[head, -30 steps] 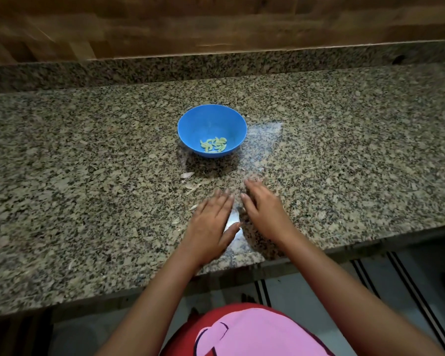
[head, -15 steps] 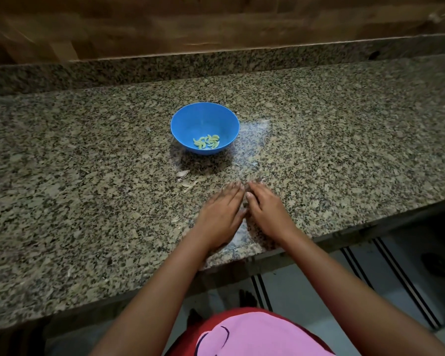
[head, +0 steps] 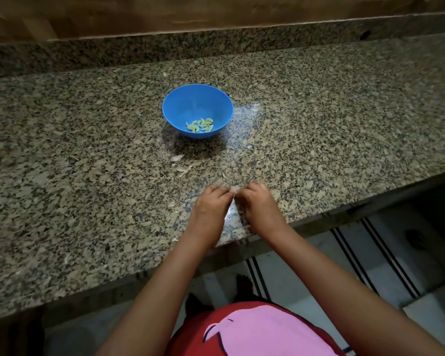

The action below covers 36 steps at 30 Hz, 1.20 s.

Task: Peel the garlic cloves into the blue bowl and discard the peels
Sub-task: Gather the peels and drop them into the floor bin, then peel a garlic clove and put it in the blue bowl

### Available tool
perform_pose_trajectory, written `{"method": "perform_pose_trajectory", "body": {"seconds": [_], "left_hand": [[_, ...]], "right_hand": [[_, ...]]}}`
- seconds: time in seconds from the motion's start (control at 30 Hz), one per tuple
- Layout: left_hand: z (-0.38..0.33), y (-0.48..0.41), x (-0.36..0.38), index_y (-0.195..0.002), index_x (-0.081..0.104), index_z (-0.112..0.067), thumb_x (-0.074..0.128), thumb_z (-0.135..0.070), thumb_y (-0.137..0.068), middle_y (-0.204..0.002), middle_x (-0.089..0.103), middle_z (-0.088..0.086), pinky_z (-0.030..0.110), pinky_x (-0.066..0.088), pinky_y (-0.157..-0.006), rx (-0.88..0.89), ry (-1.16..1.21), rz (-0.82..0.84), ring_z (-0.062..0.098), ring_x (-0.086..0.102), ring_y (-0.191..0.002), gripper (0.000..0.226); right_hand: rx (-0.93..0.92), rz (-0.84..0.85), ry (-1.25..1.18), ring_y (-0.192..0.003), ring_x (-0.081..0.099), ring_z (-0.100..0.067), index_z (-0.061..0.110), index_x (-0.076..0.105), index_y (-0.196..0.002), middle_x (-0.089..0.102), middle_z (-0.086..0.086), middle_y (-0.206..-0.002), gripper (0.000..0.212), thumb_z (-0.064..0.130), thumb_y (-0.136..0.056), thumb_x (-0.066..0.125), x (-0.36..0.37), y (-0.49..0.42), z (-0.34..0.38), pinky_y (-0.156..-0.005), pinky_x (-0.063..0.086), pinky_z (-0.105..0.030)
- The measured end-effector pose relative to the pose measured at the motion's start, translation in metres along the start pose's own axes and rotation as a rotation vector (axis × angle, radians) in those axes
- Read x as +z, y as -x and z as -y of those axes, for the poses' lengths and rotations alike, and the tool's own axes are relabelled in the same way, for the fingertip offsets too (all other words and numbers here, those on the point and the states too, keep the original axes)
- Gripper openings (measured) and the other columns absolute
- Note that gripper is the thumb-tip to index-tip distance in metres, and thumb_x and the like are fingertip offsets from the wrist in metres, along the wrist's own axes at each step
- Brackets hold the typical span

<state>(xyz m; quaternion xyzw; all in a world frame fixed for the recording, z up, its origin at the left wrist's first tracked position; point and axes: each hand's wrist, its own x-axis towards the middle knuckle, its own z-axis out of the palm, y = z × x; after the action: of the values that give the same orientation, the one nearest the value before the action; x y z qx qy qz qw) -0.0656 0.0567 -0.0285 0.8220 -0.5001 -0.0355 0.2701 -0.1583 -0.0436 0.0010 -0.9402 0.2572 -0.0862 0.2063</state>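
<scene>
left hand (head: 208, 209), right hand (head: 258, 204): curled, fingertips together, cannot tell what grip holds | between blue bowl (head: 176, 116) and table (head: 88, 201) front edge

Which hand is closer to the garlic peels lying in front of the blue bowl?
Left. The left hand sits just toward the person and right of the garlic peels; the right hand lies farther right, beside the left.

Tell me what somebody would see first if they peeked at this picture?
Probably the bright blue bowl in the middle of the speckled granite counter, with a little heap of pale green peeled garlic cloves at its bottom. Next come the two hands near the counter's front edge, left hand and right hand, fingers curled and tips almost meeting. A few pale peels lie between bowl and hands.
</scene>
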Motion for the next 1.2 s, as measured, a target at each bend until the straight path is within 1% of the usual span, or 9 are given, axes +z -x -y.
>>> {"method": "perform_pose_trajectory", "body": {"seconds": [0.1, 0.23, 0.4, 0.53, 0.6, 0.67, 0.87, 1.07, 1.2], "left_hand": [[-0.013, 0.010, -0.008, -0.112, 0.067, -0.006, 0.060, -0.007, -0.089, -0.117, 0.065, 0.007, 0.034, 0.045, -0.088, -0.131, 0.019, -0.057, 0.027, 0.050, -0.110, 0.025], [-0.028, 0.011, -0.007, -0.099, 0.069, -0.006, 0.055, 0.000, -0.089, -0.102, 0.060, 0.005, 0.031, 0.045, -0.075, -0.267, -0.038, -0.085, 0.021, 0.047, -0.098, 0.018], [-0.037, -0.010, -0.004, -0.101, 0.064, -0.008, 0.050, -0.005, -0.093, -0.103, 0.055, 0.005, 0.027, 0.045, -0.080, -0.379, -0.104, -0.015, 0.018, 0.046, -0.098, 0.017], [-0.053, -0.027, -0.011, -0.102, 0.068, -0.009, 0.055, -0.007, -0.091, -0.101, 0.062, 0.002, 0.015, 0.043, -0.077, -0.559, 0.133, -0.076, 0.011, 0.053, -0.091, 0.018], [-0.057, -0.028, -0.019, -0.098, 0.071, -0.010, 0.062, -0.005, -0.087, -0.095, 0.068, 0.000, 0.008, 0.046, -0.067, -0.717, 0.439, -0.174, 0.006, 0.059, -0.079, 0.015], [-0.060, -0.024, -0.030, -0.089, 0.072, -0.012, 0.065, -0.004, -0.085, -0.089, 0.070, 0.000, 0.013, 0.051, -0.065, -0.850, 0.755, -0.284, 0.009, 0.063, -0.077, 0.012], [-0.064, 0.022, -0.070, -0.081, 0.066, -0.006, 0.059, 0.007, -0.084, -0.070, 0.068, 0.002, 0.013, 0.053, -0.059, -1.001, 1.413, -0.627, 0.007, 0.063, -0.061, 0.015], [-0.041, 0.138, -0.109, -0.078, 0.060, 0.000, 0.051, 0.013, -0.087, -0.058, 0.067, 0.000, 0.011, 0.053, -0.058, -1.001, 1.528, -1.048, 0.007, 0.064, -0.057, 0.018], [-0.027, 0.256, -0.132, -0.077, 0.062, -0.001, 0.054, 0.014, -0.085, -0.064, 0.067, 0.001, 0.012, 0.053, -0.060, -1.082, 1.397, -1.284, 0.007, 0.063, -0.062, 0.018]], "right_hand": [[-0.020, 0.017, 0.011, -0.089, 0.036, -0.012, 0.005, 0.066, -0.095, 0.059, -0.004, -0.097, 0.013, 0.006, -0.091, 0.054, 0.000, 0.002, -0.001, -0.069, 0.026, -0.018], [-0.032, 0.053, -0.093, -0.093, 0.047, -0.019, 0.004, 0.066, -0.092, 0.057, -0.006, -0.093, 0.014, 0.006, -0.092, 0.053, -0.004, -0.005, -0.004, -0.072, 0.033, -0.020], [0.072, 0.106, -0.248, -0.087, 0.050, -0.009, 0.005, 0.069, -0.099, 0.060, -0.004, -0.096, 0.017, 0.006, -0.089, 0.056, -0.020, -0.020, -0.012, -0.076, 0.034, -0.012], [0.208, 0.137, -0.446, -0.088, 0.064, -0.016, 0.006, 0.071, -0.098, 0.071, -0.008, -0.097, 0.019, 0.002, -0.087, 0.057, -0.029, -0.032, -0.018, -0.082, 0.050, -0.024], [0.261, 0.154, -0.555, -0.084, 0.066, -0.019, 0.007, 0.072, -0.094, 0.071, -0.009, -0.092, 0.017, 0.002, -0.086, 0.058, -0.035, -0.035, -0.018, -0.079, 0.055, -0.033], [0.289, 0.205, -0.667, -0.077, 0.065, -0.017, 0.009, 0.071, -0.089, 0.071, -0.008, -0.088, 0.014, 0.001, -0.086, 0.060, -0.041, -0.035, -0.013, -0.074, 0.055, -0.033], [0.278, 0.449, -0.975, -0.073, 0.059, -0.018, 0.007, 0.065, -0.075, 0.063, -0.009, -0.075, 0.022, -0.011, -0.083, 0.057, -0.048, -0.025, 0.040, -0.081, 0.052, -0.032], [0.154, 0.730, -0.994, -0.053, 0.056, -0.009, 0.007, 0.063, -0.070, 0.061, -0.006, -0.063, 0.025, -0.011, -0.085, 0.056, -0.003, 0.027, 0.143, -0.056, 0.050, -0.018], [0.024, 0.940, -0.935, -0.052, 0.058, -0.006, 0.005, 0.064, -0.076, 0.061, -0.003, -0.062, 0.020, -0.011, -0.085, 0.056, 0.053, 0.092, 0.223, -0.055, 0.050, -0.014]]}}
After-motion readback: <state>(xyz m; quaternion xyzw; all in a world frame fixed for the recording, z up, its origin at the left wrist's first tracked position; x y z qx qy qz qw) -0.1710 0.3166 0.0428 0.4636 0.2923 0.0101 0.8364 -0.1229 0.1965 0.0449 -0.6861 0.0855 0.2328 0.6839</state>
